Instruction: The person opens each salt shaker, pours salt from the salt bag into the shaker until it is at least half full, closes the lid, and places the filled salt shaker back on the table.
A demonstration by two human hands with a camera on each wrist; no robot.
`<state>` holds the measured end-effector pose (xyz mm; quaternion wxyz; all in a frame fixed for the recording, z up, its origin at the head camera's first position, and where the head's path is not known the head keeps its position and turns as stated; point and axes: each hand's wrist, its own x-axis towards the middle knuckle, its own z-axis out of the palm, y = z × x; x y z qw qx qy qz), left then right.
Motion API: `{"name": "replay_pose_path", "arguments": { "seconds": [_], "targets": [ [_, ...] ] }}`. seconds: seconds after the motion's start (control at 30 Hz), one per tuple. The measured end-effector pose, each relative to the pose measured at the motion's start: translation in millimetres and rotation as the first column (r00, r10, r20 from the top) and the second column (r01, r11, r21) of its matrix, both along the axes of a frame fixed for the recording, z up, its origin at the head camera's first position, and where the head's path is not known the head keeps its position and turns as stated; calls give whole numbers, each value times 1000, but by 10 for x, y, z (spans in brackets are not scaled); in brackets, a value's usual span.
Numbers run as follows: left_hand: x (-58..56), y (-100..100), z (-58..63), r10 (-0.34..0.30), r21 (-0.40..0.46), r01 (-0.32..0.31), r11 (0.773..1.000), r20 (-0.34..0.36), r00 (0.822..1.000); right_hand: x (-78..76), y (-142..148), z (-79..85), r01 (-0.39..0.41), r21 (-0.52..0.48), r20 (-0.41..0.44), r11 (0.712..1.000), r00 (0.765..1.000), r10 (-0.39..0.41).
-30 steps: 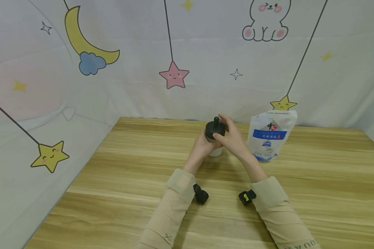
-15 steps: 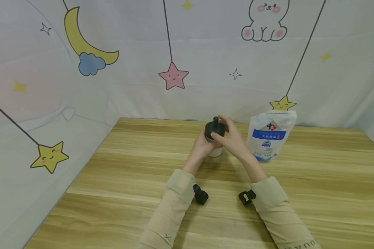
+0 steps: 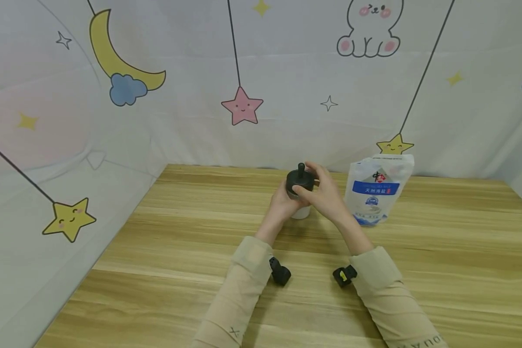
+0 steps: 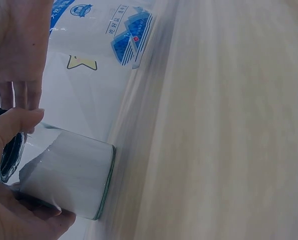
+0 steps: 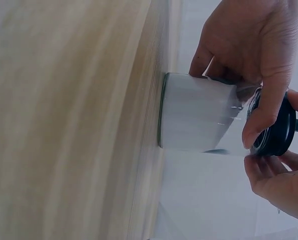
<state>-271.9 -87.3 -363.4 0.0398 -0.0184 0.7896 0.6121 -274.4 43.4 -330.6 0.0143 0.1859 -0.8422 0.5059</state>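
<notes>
A clear glass jar [image 5: 199, 112] with white contents stands upright on the table, its contents lying on a slope inside. On top is a round black lid [image 3: 300, 179] with an upright knob. My left hand [image 3: 282, 203] grips the jar, its thumb up near the lid's lower edge in the right wrist view. With thumb and fingers, my right hand [image 3: 329, 197] holds the lid by its side. Part of the jar is hidden behind the left hand in the head view.
Just right of the jar stands a white and blue pouch [image 3: 374, 193] with Chinese print. A printed cloth [image 3: 191, 130] hangs behind the wooden table [image 3: 200, 203]. Black wrist devices [image 3: 280, 273] sit by both cuffs.
The fingers of my right hand have shifted slightly around the lid. My left hand and the jar stay in place.
</notes>
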Motion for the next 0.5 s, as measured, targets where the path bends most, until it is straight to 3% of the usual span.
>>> {"name": "replay_pose_path", "arguments": {
  "seconds": [0.5],
  "targets": [
    [-5,-4,-13,-2,12,2,1000,-6,1000,0,6,-10,3,56,27,998,1000,-5]
  ]
}}
